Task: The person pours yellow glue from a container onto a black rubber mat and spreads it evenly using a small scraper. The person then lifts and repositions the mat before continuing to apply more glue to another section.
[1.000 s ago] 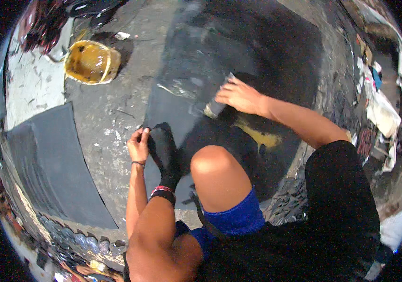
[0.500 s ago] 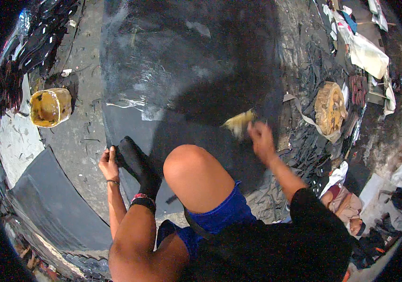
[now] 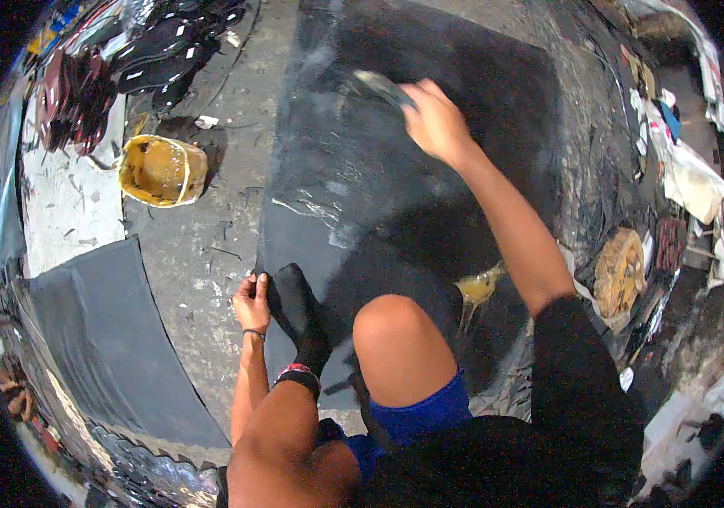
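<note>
A large black sheet (image 3: 429, 203) lies flat on the floor before me, with wet shiny streaks across it. My left hand (image 3: 252, 300) pinches the sheet's left edge, beside my black-socked foot (image 3: 294, 305). Over the sheet's far half, my right hand (image 3: 438, 123) grips a flat, dark spreader (image 3: 383, 89) with a pale, wet-looking end; its exact kind is blurred. A yellowish puddle of glue (image 3: 478, 288) sits on the sheet just right of my raised knee.
To the left stands a cut-open yellow tub (image 3: 163, 172) with amber glue inside. A smaller dark sheet (image 3: 116, 330) lies below it, near a white board (image 3: 74, 190) and stacked black shoe soles (image 3: 159, 51). At right are a round wood block (image 3: 618, 273) and dark scraps.
My right hand has swung far forward and left across the sheet with the spreader, leaving the glue puddle behind. My left hand keeps its pinch at the edge. The whole view has shifted.
</note>
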Available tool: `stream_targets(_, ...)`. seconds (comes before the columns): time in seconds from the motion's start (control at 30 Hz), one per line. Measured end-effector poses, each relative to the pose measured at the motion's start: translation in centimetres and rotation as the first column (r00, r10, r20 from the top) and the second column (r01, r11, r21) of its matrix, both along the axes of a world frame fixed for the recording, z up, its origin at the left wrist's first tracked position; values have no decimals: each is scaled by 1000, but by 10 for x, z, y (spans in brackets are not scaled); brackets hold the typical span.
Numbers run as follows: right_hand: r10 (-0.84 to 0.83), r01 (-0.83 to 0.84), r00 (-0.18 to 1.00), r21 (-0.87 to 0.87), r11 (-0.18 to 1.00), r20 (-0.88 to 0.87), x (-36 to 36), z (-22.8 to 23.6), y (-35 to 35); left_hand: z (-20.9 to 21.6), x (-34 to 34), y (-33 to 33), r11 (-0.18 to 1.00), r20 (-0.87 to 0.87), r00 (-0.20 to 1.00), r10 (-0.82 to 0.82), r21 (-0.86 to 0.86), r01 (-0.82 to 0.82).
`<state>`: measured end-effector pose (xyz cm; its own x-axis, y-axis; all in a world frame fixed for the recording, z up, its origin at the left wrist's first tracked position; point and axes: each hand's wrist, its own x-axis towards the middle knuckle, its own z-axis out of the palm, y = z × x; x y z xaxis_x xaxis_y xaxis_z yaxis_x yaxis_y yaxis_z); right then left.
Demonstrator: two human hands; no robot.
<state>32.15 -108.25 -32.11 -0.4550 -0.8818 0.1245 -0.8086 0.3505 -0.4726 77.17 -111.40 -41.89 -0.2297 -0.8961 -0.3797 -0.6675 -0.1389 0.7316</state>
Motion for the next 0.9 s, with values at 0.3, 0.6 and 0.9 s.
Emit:
stream_targets(0.3, 286, -145, 892, 377, 915, -350, 44, -70, -81, 2, 2, 4, 997, 43, 999, 21, 74, -24)
stream_targets(0.6, -26, 15, 826, 26, 1000, 564, 24, -8, -32, -34, 16, 0, 984, 133, 991, -21, -170, 44)
stream_targets(0.9, -566, 497, 817, 369, 786, 106, 8, -3, 359, -47, 54, -21, 978, -171, 975, -141, 127, 164)
